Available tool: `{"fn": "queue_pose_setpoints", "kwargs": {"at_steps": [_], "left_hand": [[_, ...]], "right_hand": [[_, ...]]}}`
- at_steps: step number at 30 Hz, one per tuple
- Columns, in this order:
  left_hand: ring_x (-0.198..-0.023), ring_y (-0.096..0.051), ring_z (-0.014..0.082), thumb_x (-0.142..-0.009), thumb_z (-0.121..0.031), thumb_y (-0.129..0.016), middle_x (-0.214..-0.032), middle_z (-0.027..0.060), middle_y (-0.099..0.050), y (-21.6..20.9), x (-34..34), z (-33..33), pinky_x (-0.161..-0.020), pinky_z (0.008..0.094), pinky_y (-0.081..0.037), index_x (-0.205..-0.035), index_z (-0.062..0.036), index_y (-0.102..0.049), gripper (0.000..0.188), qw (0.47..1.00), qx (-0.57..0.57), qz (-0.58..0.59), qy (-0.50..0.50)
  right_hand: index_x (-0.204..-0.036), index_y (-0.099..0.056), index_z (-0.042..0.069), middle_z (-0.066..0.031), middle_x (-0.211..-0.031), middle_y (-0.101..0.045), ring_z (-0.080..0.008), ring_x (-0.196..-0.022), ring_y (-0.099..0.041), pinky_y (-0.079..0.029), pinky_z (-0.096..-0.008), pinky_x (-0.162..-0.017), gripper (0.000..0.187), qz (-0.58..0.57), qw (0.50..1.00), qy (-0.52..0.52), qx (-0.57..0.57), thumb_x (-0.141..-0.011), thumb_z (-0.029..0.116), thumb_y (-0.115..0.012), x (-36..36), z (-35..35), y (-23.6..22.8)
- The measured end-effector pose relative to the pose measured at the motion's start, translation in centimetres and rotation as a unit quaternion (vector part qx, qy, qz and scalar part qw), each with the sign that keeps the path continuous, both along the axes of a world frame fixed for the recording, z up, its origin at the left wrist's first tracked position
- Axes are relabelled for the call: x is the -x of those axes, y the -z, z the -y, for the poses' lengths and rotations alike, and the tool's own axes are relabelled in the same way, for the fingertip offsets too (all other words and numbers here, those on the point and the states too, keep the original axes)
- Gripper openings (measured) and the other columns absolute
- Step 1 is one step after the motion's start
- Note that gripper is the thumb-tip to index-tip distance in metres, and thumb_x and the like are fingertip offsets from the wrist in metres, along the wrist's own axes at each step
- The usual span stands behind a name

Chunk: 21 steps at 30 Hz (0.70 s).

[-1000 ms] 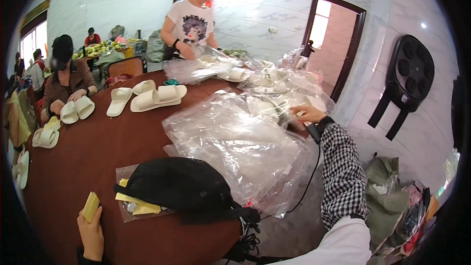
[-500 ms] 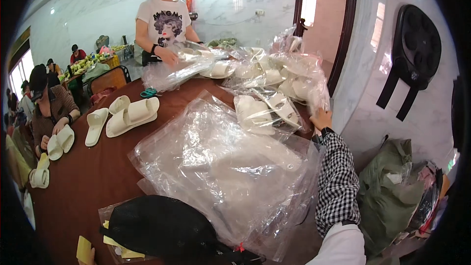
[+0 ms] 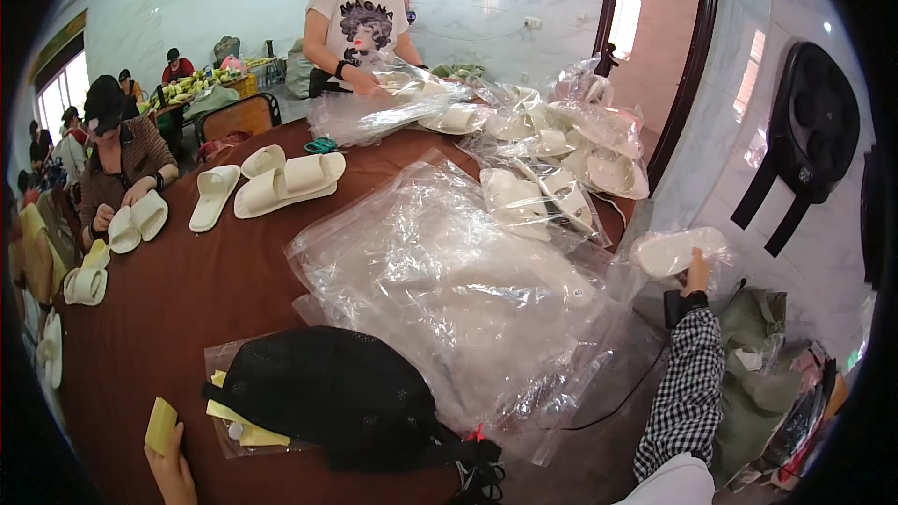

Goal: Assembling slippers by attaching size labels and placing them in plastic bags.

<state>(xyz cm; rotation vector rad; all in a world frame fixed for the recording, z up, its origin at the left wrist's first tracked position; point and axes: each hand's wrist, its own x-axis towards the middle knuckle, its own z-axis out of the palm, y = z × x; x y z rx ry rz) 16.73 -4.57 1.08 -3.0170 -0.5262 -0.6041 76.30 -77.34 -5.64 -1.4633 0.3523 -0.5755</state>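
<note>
At the right, beyond the table's edge, my right hand is closed on a pale slipper wrapped in a clear plastic bag, sole side showing. My left hand enters at the lower left, its fingers closed round a small yellow stack of slips. Between my arms a pile of flat clear plastic bags covers much of the brown-covered table. Behind it lies a heap of bagged slippers, one bagged pair nearest me.
A black mesh bag rests over yellow slips close to me. Loose slippers and teal-handled scissors lie farther left. One co-worker handles bagged slippers across the table; another holds slippers at left. A green sack stands at right.
My right hand has moved right and toward me, off the heap, carrying a bagged slipper. My left hand has risen further into view with the yellow stack. The whole view has shifted slightly.
</note>
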Motion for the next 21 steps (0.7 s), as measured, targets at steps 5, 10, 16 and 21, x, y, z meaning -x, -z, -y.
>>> {"fn": "queue_pose_setpoints", "kwargs": {"at_steps": [5, 10, 16, 21], "left_hand": [[-0.106, -0.062, 0.0405, -0.093, 0.007, -0.052, -0.119, 0.0246, -0.063, 1.5, 0.7, -1.6, -0.091, 0.0441, -0.051, -0.128, -0.0038, -0.061, 0.038, 0.999, 0.000, 0.020, 0.028], [-0.100, -0.066, 0.0378, -0.095, 0.002, -0.054, -0.114, 0.0232, -0.065, 2.2, 0.8, -2.4, -0.085, 0.0449, -0.053, -0.128, -0.0043, -0.062, 0.034, 0.991, -0.024, 0.091, 0.097], [-0.118, -0.048, 0.0386, -0.084, 0.005, -0.055, -0.127, 0.0222, -0.052, 4.7, 2.7, -2.5, -0.102, 0.0450, -0.040, -0.129, -0.0015, -0.059, 0.045, 0.997, 0.051, 0.049, 0.000], [-0.118, -0.048, 0.0379, -0.082, 0.003, -0.059, -0.125, 0.0217, -0.053, 4.9, 1.6, -2.5, -0.102, 0.0453, -0.040, -0.128, -0.0021, -0.060, 0.046, 0.997, 0.057, 0.058, 0.005]], "right_hand": [[-0.113, -0.061, 0.006, -0.0082, -0.101, -0.067, -0.0172, -0.080, -0.066, -0.053, -0.0292, -0.067, 0.046, 0.144, 0.986, 0.013, 0.088, -0.093, 0.047, -0.061, 7.0, 1.3, -13.4], [-0.124, -0.059, 0.004, -0.0032, -0.110, -0.065, -0.0130, -0.094, -0.064, -0.052, -0.0264, -0.075, 0.054, 0.215, 0.962, -0.102, 0.131, -0.092, 0.047, -0.062, 15.0, -7.2, -25.6], [-0.128, -0.057, 0.003, -0.0090, -0.116, -0.067, -0.0180, -0.100, -0.068, -0.058, -0.0254, -0.077, 0.041, 0.233, 0.799, -0.539, 0.130, -0.102, 0.033, -0.051, 21.3, -12.0, -33.4], [-0.137, -0.050, 0.012, -0.0087, -0.134, -0.056, -0.0219, -0.120, -0.056, -0.056, -0.0321, -0.089, 0.041, 0.165, 0.835, -0.518, -0.086, -0.102, 0.033, -0.048, 18.9, -12.4, -31.1]]}}
